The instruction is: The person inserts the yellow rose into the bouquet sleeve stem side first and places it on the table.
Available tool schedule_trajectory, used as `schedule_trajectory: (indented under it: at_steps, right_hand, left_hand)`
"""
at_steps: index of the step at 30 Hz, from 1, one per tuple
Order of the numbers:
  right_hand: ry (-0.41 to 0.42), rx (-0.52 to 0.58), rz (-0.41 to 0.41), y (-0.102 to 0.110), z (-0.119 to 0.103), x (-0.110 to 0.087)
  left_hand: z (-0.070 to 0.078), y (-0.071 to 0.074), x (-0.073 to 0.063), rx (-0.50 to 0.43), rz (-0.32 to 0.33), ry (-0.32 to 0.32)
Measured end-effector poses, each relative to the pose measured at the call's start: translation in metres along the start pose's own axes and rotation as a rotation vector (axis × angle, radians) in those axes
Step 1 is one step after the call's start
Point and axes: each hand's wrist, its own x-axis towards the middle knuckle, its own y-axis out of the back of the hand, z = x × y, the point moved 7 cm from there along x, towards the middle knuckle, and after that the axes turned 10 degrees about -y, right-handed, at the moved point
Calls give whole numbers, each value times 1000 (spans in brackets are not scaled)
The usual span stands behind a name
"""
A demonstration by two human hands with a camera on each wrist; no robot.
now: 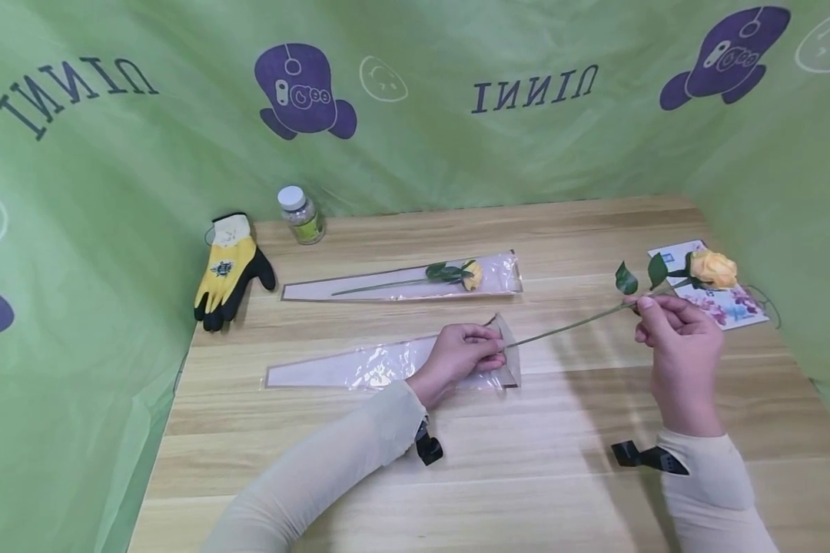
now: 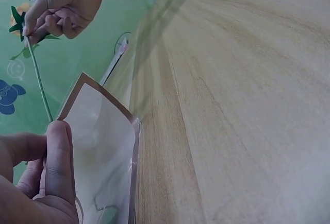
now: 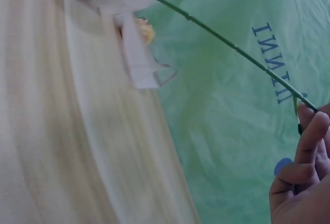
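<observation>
An artificial yellow rose (image 1: 714,269) with dark green leaves is pinched by its stem just below the leaves in my right hand (image 1: 686,346). Its thin green stem (image 3: 216,34) slants down leftward to the wide mouth of a clear, brown-edged flower sleeve (image 1: 332,372) on the table. At that mouth my left hand (image 1: 456,359) pinches the sleeve's edge. The stem's lower end is at the left fingertips (image 2: 59,131); whether it lies inside the sleeve I cannot tell. Farther back, a second sleeve (image 1: 307,291) holds another yellow rose (image 1: 473,275).
A yellow and black work glove (image 1: 224,269) lies at the back left, beside a clear jar (image 1: 304,219) with a white lid. Under the rose head, at the right, is a floral-printed packet (image 1: 740,307). Green printed cloth (image 1: 443,153) surrounds the wooden table (image 1: 498,476).
</observation>
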Motion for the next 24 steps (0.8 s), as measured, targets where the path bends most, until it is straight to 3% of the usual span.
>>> schedule_trajectory:
  at_steps: [5, 11, 20, 24]
  right_hand:
    - [11, -2, 53, 7, 4, -2]
    - [30, -3, 34, 1, 6, -5]
    - [-93, -11, 63, -3, 43, -17]
    - [-134, 2, 31, -2, 52, -19]
  left_hand:
    - [2, -1, 0, 15, -1, -9]
    - [2, -2, 2, 28, -3, -12]
    - [1, -8, 3, 33, -25, -4]
    - [0, -8, 3, 44, -27, 4]
